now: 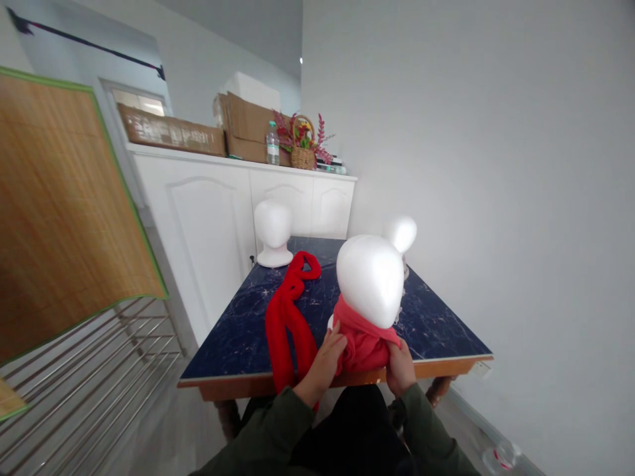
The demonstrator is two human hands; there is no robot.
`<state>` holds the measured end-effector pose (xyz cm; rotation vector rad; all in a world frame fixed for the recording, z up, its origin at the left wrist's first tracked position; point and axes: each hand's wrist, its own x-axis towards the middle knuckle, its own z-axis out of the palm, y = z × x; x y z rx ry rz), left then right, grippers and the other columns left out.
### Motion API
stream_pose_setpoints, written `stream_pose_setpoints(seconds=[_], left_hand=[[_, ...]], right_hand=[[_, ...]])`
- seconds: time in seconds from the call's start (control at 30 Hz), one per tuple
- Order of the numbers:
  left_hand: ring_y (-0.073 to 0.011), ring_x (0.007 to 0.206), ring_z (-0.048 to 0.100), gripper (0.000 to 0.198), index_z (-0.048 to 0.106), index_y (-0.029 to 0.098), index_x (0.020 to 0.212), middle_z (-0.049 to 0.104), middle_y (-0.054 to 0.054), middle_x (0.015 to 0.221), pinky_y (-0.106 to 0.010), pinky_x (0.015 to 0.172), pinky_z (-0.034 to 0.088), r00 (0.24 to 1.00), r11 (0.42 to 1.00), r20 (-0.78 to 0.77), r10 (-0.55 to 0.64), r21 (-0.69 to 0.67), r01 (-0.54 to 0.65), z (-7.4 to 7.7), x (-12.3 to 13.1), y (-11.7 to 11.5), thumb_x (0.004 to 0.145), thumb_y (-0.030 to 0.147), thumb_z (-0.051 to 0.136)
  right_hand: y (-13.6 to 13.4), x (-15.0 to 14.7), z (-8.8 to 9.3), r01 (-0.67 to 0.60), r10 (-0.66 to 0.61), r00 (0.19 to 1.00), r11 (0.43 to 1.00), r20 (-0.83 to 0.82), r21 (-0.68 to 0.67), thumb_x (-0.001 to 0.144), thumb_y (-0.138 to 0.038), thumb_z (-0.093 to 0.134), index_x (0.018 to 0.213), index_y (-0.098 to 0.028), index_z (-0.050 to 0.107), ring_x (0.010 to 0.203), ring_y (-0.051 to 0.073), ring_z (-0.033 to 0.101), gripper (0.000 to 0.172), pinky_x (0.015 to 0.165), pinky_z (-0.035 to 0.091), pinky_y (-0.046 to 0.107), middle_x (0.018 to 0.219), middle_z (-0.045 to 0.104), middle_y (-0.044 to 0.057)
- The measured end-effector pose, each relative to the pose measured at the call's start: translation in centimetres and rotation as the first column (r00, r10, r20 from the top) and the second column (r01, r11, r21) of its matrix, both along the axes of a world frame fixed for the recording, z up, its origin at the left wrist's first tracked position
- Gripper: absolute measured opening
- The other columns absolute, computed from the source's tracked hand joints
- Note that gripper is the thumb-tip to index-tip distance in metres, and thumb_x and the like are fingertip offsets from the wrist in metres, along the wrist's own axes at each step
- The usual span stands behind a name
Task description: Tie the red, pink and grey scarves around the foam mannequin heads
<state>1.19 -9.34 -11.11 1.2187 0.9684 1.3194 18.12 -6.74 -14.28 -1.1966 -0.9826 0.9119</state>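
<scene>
A white foam mannequin head (370,277) stands at the table's near edge with a coral-red scarf (364,344) wrapped around its neck. My left hand (325,360) is closed on the scarf's left side, its fingertips pressed into the folds. On the other side, my right hand (401,367) grips the scarf's right edge, thumb and fingers together. A bright red scarf (285,311) lies loosely twisted on the table, left of my left hand, its ends hanging over the near edge.
The dark blue marbled table (233,337) has a wooden rim. A second mannequin head (274,231) stands at its far left, and another white head (401,233) is partly hidden behind the near one. White cabinets (208,231) rise behind; a metal rack (143,344) stands left.
</scene>
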Motion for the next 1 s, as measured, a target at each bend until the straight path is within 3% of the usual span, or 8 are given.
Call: stream_pose_setpoints(seconds=[0.13, 0.3, 0.47, 0.6, 0.7, 0.8, 0.93, 1.0], left_hand=[[-0.0225, 0.130, 0.009, 0.019, 0.063, 0.019, 0.077, 0.041, -0.001, 0.130, -0.040, 0.105, -0.002, 0.984, 0.990, -0.159, -0.082, 0.097, 0.099, 0.9, 2.3, 1.6, 0.074, 0.030, 0.047], [-0.0237, 0.129, 0.011, 0.021, 0.060, 0.019, 0.063, 0.042, 0.001, 0.129, -0.042, 0.105, -0.002, 0.945, 0.961, -0.324, -0.044, 0.244, 0.129, 0.5, 4.2, 2.3, 0.074, 0.023, 0.043], [-0.0233, 0.128, 0.015, 0.023, 0.060, 0.019, 0.069, 0.034, 0.001, 0.134, -0.042, 0.106, 0.007, 0.917, 0.972, -0.399, -0.031, 0.203, 0.122, -1.7, 4.5, 1.1, 0.074, 0.023, 0.039], [-0.0221, 0.128, 0.017, 0.024, 0.059, 0.019, 0.065, 0.034, 0.002, 0.134, -0.039, 0.106, 0.008, 0.906, 0.970, -0.421, -0.048, 0.198, 0.143, -2.1, 4.0, 0.5, 0.074, 0.022, 0.037], [-0.0213, 0.127, 0.020, 0.021, 0.059, 0.019, 0.069, 0.038, 0.001, 0.132, -0.037, 0.106, 0.010, 0.936, 0.963, -0.343, -0.077, 0.219, 0.159, -2.0, 3.3, 0.7, 0.073, 0.023, 0.040], [-0.0212, 0.123, 0.028, 0.019, 0.058, 0.018, 0.079, 0.041, -0.004, 0.130, -0.036, 0.104, 0.015, 0.975, 0.965, -0.154, -0.159, 0.186, 0.187, -2.5, 2.4, 1.2, 0.073, 0.023, 0.041], [-0.0227, 0.116, 0.040, 0.021, 0.052, 0.017, 0.087, 0.043, -0.010, 0.126, -0.041, 0.100, 0.023, 0.952, 0.971, 0.206, -0.226, -0.029, 0.237, -4.2, 1.5, 2.4, 0.069, 0.027, 0.045], [-0.0224, 0.112, 0.044, 0.024, 0.050, 0.017, 0.086, 0.046, -0.012, 0.122, -0.041, 0.099, 0.025, 0.923, 0.958, 0.311, -0.226, -0.103, 0.269, -4.8, 1.3, 2.9, 0.068, 0.032, 0.049]], right_hand=[[0.4, 2.0, 0.4, 0.117, -0.137, 0.955, 0.989, -0.263, -0.091, 0.063, -0.033, 0.056, 0.080, -0.022, 0.049, 0.074, 0.020, 0.060, 0.022, 0.069, 0.049, 0.034, 0.078, 0.062, 0.004], [1.1, 3.6, 1.0, 0.092, -0.133, 0.884, 0.990, -0.448, -0.111, 0.059, -0.024, 0.060, 0.079, -0.021, 0.053, 0.078, 0.020, 0.061, 0.021, 0.075, 0.050, 0.033, 0.076, 0.063, 0.002], [1.4, 4.1, 1.0, -0.137, -0.023, 0.858, 0.952, -0.512, -0.273, 0.067, -0.023, 0.056, 0.078, -0.019, 0.055, 0.075, 0.018, 0.062, 0.011, 0.065, 0.051, 0.028, 0.074, 0.065, 0.004], [1.1, 3.6, 0.9, -0.321, 0.102, 0.821, 0.896, -0.562, -0.306, 0.072, -0.023, 0.053, 0.081, -0.016, 0.055, 0.068, 0.017, 0.063, 0.011, 0.058, 0.051, 0.027, 0.073, 0.066, 0.005], [0.8, 2.9, 0.7, -0.258, 0.055, 0.830, 0.921, -0.555, -0.294, 0.069, -0.025, 0.058, 0.080, -0.018, 0.054, 0.060, 0.015, 0.062, 0.014, 0.055, 0.052, 0.026, 0.067, 0.065, 0.001], [0.9, 3.2, 0.2, -0.180, 0.011, 0.823, 0.953, -0.568, -0.242, 0.067, -0.026, 0.059, 0.080, -0.020, 0.053, 0.055, 0.014, 0.061, 0.015, 0.053, 0.052, 0.025, 0.065, 0.064, -0.002], [2.8, 7.1, 0.3, -0.015, -0.055, 0.796, 0.994, -0.602, -0.110, 0.069, -0.020, 0.055, 0.083, -0.020, 0.052, 0.062, 0.012, 0.061, 0.015, 0.057, 0.053, 0.023, 0.072, 0.064, -0.003], [4.7, 10.1, 0.9, 0.038, -0.084, 0.811, 0.995, -0.580, -0.091, 0.069, -0.017, 0.053, 0.082, -0.020, 0.051, 0.062, 0.011, 0.061, 0.013, 0.058, 0.052, 0.022, 0.070, 0.063, -0.004]])
